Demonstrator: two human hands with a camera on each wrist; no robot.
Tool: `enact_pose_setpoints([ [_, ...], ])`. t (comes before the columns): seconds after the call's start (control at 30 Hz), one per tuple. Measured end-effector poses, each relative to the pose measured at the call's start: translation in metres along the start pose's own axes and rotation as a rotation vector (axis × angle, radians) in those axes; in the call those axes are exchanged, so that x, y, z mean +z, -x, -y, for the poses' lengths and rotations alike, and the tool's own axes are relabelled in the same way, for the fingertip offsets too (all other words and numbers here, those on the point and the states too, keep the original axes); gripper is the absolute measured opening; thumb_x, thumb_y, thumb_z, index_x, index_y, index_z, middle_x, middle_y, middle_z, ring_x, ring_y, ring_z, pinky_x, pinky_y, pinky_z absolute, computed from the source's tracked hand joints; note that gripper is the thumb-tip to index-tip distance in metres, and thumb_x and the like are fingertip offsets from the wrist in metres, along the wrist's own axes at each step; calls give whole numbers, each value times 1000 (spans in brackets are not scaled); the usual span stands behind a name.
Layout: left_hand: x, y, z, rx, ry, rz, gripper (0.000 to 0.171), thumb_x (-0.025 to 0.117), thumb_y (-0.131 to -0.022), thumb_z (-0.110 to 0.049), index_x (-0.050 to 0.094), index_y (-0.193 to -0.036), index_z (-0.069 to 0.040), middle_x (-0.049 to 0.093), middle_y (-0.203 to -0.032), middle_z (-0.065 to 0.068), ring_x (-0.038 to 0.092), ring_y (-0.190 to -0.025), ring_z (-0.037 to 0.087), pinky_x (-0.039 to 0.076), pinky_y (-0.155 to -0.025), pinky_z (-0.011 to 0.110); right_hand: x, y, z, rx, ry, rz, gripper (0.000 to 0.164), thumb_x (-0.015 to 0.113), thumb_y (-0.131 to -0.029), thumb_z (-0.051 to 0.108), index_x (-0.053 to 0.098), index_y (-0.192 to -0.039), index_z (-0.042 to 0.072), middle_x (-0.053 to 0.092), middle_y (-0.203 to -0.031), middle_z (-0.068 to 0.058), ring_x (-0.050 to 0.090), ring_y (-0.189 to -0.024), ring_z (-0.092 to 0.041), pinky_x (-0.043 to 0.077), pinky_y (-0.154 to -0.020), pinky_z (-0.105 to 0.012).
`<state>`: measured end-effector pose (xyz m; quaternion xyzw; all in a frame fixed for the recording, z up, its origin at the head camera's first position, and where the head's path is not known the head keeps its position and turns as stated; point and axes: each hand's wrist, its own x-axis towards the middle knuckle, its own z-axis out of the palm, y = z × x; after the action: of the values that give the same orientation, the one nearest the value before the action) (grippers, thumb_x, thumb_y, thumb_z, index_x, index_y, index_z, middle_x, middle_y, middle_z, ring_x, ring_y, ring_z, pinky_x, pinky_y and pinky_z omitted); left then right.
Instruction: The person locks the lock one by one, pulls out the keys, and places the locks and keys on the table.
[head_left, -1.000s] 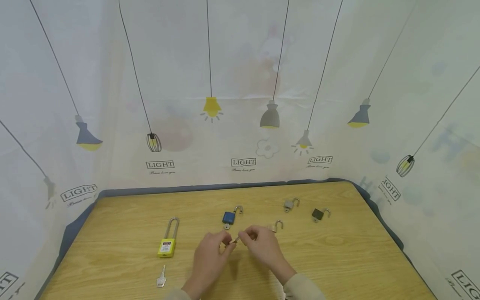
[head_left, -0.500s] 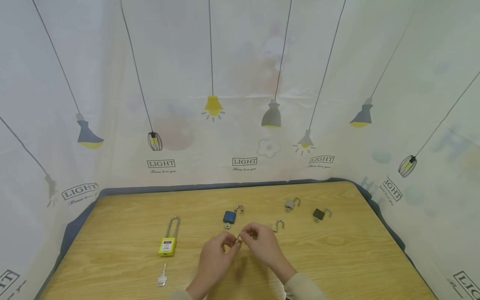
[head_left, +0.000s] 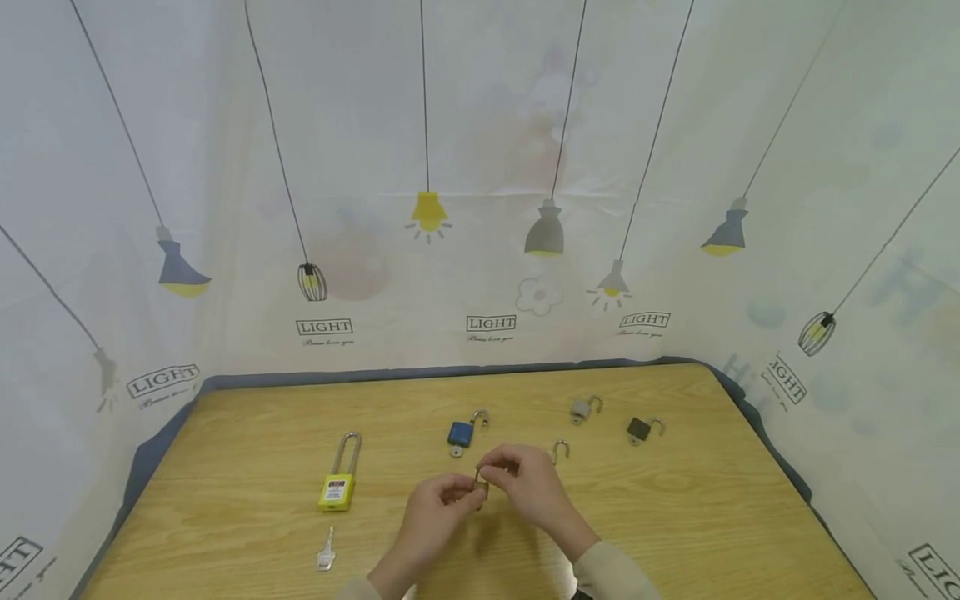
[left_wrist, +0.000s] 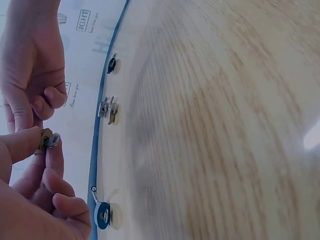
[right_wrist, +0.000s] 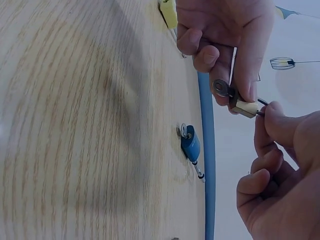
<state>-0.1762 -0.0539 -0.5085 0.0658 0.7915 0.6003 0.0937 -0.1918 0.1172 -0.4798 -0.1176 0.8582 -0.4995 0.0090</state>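
A small brass padlock (right_wrist: 246, 108) is held above the table between both hands, with a key (right_wrist: 220, 88) in its bottom. My left hand (head_left: 435, 517) pinches the padlock's body between thumb and fingers. With thumb and forefinger, my right hand (head_left: 531, 493) pinches the shackle, whose far end its fingertips hide. In the left wrist view the key's round head (left_wrist: 54, 140) sticks out under the brass body. Behind the hands lies a blue padlock (head_left: 461, 433), its shackle open and a key in it.
A yellow long-shackle padlock (head_left: 337, 492) lies at the left, with a loose key (head_left: 326, 553) in front. To the right are a grey padlock (head_left: 580, 410), a black padlock (head_left: 639, 429) and another shackle (head_left: 562, 450), partly behind my right hand. A printed curtain (head_left: 375, 167) surrounds the wooden table (head_left: 712, 517).
The brass padlock has turned from a slant to nearly upright, shackle up. My left hand has shifted slightly right, and my right hand has turned over the shackle. The other padlocks lie still.
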Motion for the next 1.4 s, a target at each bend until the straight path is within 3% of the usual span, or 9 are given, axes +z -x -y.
enact_pose_setpoints([
  [0.23, -1, 2, -2, -38, 52, 22, 34, 68, -88, -31, 65, -108, -4, 69, -98, 6, 62, -89, 16, 51, -81, 37, 0, -1, 1, -19, -20, 8, 4, 69, -88, 17, 67, -85, 14, 68, -83, 4, 59, -77, -12, 50, -70, -31],
  [0.47, 2, 2, -1, -101, 89, 31, 36, 69, -87, -34, 65, -109, -5, 68, -101, 4, 60, -92, 16, 50, -84, 37, 1, -1, 0, -17, -4, -7, 5, 68, -87, 16, 67, -83, 13, 68, -82, 4, 57, -75, -12, 49, -67, -31],
  [0.73, 6, 3, -1, -59, 113, -9, 27, 69, -87, -28, 67, -101, -4, 70, -93, 6, 62, -84, 16, 51, -75, 29, 4, 1, 3, -16, 52, -66, 5, 71, -85, 16, 69, -81, 15, 66, -78, 7, 51, -70, -11, 43, -63, -28],
  [0.9, 10, 5, 1, -33, 84, -79, 20, 71, -86, -22, 69, -95, -4, 71, -88, 6, 62, -79, 15, 50, -68, 25, 11, 1, 5, 13, 120, -96, 7, 72, -84, 13, 68, -78, 16, 64, -74, 9, 50, -67, -10, 42, -60, -28],
  [1.07, 12, 6, 0, -50, 62, -143, 18, 72, -85, -20, 69, -95, -5, 71, -87, 5, 61, -77, 15, 49, -67, 26, 17, 0, 6, 73, 171, -101, 10, 72, -84, 15, 67, -76, 20, 62, -73, 11, 47, -62, -10, 39, -54, -27],
  [1.4, 15, 4, 8, -54, 44, -105, 21, 73, -83, -26, 70, -93, -7, 71, -86, 3, 60, -78, 14, 47, -66, 25, 11, 3, -5, 60, 127, -53, 8, 71, -85, 17, 68, -78, 21, 65, -75, 11, 51, -65, -10, 43, -57, -26],
])
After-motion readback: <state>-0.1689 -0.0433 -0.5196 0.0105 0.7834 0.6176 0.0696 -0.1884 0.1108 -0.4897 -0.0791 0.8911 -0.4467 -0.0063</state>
